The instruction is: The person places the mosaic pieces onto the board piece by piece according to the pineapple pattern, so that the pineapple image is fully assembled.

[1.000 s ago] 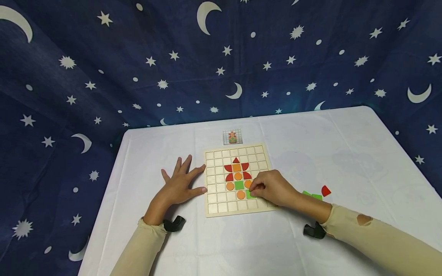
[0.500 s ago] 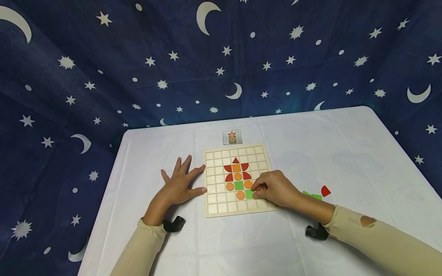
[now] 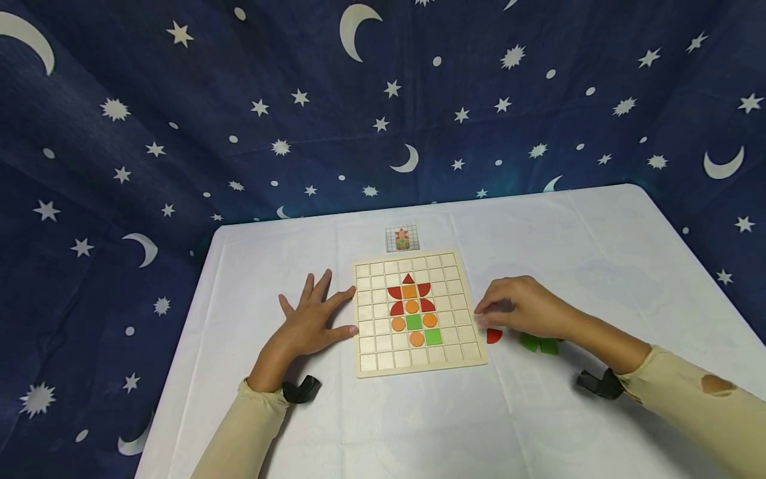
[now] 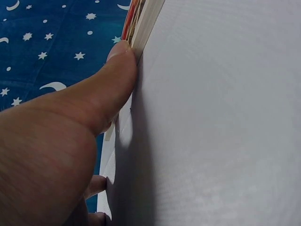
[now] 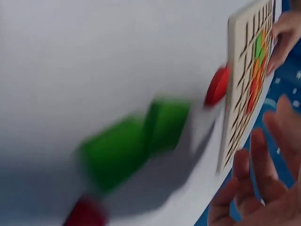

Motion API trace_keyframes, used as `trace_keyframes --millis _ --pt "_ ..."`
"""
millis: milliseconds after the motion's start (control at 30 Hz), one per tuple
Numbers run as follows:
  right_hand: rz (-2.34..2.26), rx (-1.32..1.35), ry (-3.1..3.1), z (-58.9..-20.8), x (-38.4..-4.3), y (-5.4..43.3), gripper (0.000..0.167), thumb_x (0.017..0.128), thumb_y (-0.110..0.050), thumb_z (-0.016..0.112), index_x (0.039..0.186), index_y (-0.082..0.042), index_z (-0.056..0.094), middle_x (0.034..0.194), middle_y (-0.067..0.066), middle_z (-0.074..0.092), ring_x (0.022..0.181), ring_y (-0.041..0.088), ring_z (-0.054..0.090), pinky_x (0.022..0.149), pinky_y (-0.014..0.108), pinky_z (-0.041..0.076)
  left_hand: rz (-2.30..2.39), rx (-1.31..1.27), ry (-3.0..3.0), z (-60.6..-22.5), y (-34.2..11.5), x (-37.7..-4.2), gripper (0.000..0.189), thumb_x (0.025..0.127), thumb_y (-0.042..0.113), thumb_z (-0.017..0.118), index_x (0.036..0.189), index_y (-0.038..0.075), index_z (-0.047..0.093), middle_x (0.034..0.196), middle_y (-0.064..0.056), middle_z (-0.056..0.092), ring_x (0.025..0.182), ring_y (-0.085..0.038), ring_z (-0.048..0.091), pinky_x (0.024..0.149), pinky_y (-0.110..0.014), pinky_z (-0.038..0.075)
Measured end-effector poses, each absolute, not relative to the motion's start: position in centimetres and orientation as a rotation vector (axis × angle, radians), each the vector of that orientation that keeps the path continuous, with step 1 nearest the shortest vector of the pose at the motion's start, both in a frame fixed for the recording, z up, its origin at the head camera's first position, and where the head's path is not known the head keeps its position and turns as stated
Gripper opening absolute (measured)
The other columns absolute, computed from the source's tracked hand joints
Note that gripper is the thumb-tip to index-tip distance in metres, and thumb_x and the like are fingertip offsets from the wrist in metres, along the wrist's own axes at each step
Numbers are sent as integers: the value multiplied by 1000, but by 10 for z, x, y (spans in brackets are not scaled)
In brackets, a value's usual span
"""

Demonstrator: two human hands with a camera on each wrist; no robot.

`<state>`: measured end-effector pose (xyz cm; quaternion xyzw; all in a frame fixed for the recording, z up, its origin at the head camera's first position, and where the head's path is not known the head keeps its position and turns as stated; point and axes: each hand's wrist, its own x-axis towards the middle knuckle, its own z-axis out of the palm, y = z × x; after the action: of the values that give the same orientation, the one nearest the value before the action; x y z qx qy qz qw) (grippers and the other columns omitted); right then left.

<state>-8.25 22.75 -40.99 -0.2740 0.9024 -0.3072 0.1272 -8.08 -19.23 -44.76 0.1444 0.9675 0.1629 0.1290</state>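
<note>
A pale wooden grid board lies flat, bearing red, orange and green shapes. They include a red triangle, an orange square, several orange circles and a green square at the lower right of the figure. My left hand has its fingers spread, with thumb and index finger touching the board's left edge. Just off the right edge, my right hand hovers, fingers loosely bent and nothing visible between them. Below its thumb lies a red quarter-round piece. Green pieces lie partly under its palm.
Behind the board is a small card printed with a similar figure on a grid. A white cloth covers the table. A dark red piece shows blurred in the right wrist view. A navy star-patterned curtain hangs behind.
My right hand has let go of the green square on the board and moved right, off the board, over the loose pieces. My left hand has stayed in place.
</note>
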Motion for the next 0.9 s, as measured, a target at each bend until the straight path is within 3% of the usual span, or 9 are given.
trace_keyframes --millis 167,367,600,900 --pt "-748 -803 2547 -410 -85 266 22 81 -34 87 101 -33 80 96 -20 69 95 7 61 87 32 51 474 415 2811 -448 -192 -79 83 84 65 73 155 35 44 172 -16 8 157 -50 -3 100 -91 -5" --pt "-692 -799 2503 -420 -82 291 31 74 -42 90 102 -35 80 97 -21 67 94 4 56 82 27 48 481 418 2810 -449 -193 -79 83 84 65 73 156 35 43 173 -16 8 157 -50 -3 100 -91 -6" --pt "-737 -863 2489 -426 -83 296 24 73 -39 91 95 -36 80 92 -22 66 89 3 55 76 24 47 494 416 2809 -449 -195 -79 84 84 65 73 156 35 42 173 -15 7 157 -50 -4 100 -90 -8" --pt "-792 -821 2555 -430 -84 296 22 74 -35 91 89 -38 75 92 -21 65 91 5 57 82 23 49 497 423 2811 -449 -193 -80 84 84 64 73 156 35 42 173 -15 7 157 -49 -4 101 -90 -8"
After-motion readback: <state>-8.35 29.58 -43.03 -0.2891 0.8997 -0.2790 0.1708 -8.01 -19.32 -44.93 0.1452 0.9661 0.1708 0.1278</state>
